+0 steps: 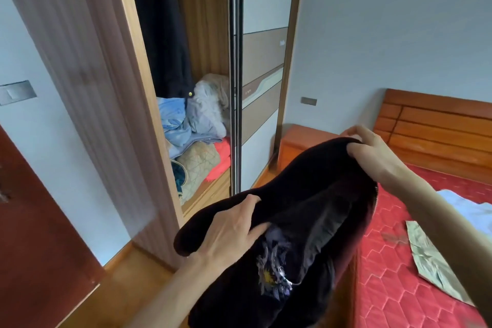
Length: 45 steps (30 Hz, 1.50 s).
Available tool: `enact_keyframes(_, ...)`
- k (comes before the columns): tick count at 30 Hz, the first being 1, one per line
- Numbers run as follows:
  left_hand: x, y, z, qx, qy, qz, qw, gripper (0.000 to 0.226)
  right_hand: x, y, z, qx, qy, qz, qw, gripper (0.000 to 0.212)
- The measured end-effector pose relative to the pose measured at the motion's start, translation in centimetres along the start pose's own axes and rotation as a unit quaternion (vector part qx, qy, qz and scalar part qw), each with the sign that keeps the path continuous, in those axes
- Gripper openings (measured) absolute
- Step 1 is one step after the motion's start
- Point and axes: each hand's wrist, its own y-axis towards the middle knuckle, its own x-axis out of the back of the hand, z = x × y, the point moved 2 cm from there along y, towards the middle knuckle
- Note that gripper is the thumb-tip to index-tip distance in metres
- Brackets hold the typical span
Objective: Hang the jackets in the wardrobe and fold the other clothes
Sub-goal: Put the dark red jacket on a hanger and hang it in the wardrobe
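Dark fabric fills the middle of the room's view: a dark maroon jacket (300,210) is held up in the air between both hands, in front of the open wardrobe (186,88) and just beside the bed (415,261). The left hand (229,229) grips the nearer, lower edge of the jacket, fingers laid over the cloth and thumb curled round its rolled hem. The right hand (372,154) holds the far upper end, thumb and fingers pinching a fold of the material from above. An embroidered emblem (274,274) in pale and yellow thread shows on the jacket's lower part, below the left hand. Inside the wardrobe a long navy coat (162,24) hangs at the top, and beneath it lies a heap of bedding and clothes: a light blue bundle (173,122), a greyish white one (207,109), a beige quilted piece (197,165) and something coral pink (222,160). The sliding wardrobe door (263,61) stands to the right of the opening. On the bed, covered by a red quilted mattress cover (394,269), lie a light blue garment (466,208) and an olive green garment (431,255), well apart from the jacket. A wooden headboard (436,128) rises against the wall, with a wooden nightstand (298,141) between it and the wardrobe. The floor (127,274) is orange-toned wood.
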Motion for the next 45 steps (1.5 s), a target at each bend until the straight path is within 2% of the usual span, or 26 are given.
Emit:
enact_keyframes(2,1.0,1.4,1.5,-0.043,0.052,-0.003,0.998,0.056,-0.3,1.0,0.2,0.009,-0.030,0.010,0.999,0.037)
enact_keyframes(4,2.0,2.7,3.0,-0.071,0.060,0.024,0.995,0.051,-0.8,1.9,0.5,0.014,-0.042,0.021,0.999,0.038)
enact_keyframes(7,2.8,4.3,5.0,-0.075,0.105,0.068,0.989,0.056,-1.6,3.8,0.4,0.010,-0.042,0.032,0.999,0.037)
enact_keyframes(10,3.3,6.2,6.0,-0.061,0.121,0.060,0.989,0.050,-2.6,6.2,-0.7,0.010,-0.058,0.060,0.996,0.027)
enact_keyframes(12,3.3,7.7,6.1,-0.073,0.116,0.040,0.990,0.042,-3.1,7.8,-1.9,0.011,-0.076,0.083,0.994,0.030)
enact_keyframes(15,2.8,10.2,6.5,-0.110,0.123,-0.006,0.986,0.040,-3.3,9.6,-3.3,0.034,-0.074,0.126,0.989,0.035)
enact_keyframes(18,2.2,13.3,6.9,-0.115,0.149,-0.055,0.981,0.038,-3.5,10.8,-3.6,0.147,-0.083,0.176,0.970,0.049)
enact_keyframes(21,1.7,16.8,7.3,-0.117,0.174,-0.094,0.973,0.035,-3.6,12.4,-3.6,0.273,-0.160,0.122,0.941,0.071)
enact_keyframes(23,1.4,19.2,7.4,-0.116,0.180,-0.116,0.970,0.036,-3.6,13.9,-3.7,0.335,-0.193,0.091,0.918,0.077)
enact_keyframes(25,1.1,21.6,7.5,-0.118,0.180,-0.127,0.968,0.035,-3.6,15.9,-3.9,0.386,-0.220,0.072,0.893,0.072)
enact_keyframes(28,0.4,25.1,7.5,-0.105,0.187,-0.129,0.968,0.036,-4.0,19.6,-4.2,0.440,-0.280,0.045,0.852,0.050)
enact_keyframes(32,-0.9,29.1,8.0,-0.083,0.201,-0.125,0.968,0.038,-5.6,23.7,-5.0,0.499,-0.298,-0.018,0.814,0.026)
enact_keyframes(35,-2.0,31.6,8.6,-0.074,0.220,-0.124,0.965,0.037,-6.6,26.4,-4.7,0.492,-0.291,-0.032,0.820,0.034)
enact_keyframes(38,-3.0,33.7,9.3,-0.066,0.222,-0.120,0.965,0.036,-8.6,28.8,-3.2,0.498,-0.255,0.047,0.828,0.045)
enact_keyframes(41,-3.7,35.4,10.9,-0.044,0.226,-0.124,0.965,0.035,-11.0,31.5,-2.0,0.497,-0.232,0.087,0.832,0.034)
enact_keyframes(45,-3.9,36.7,14.2,-0.008,0.223,-0.138,0.965,0.037,-13.7,34.7,-0.9,0.493,-0.211,0.074,0.841,0.029)
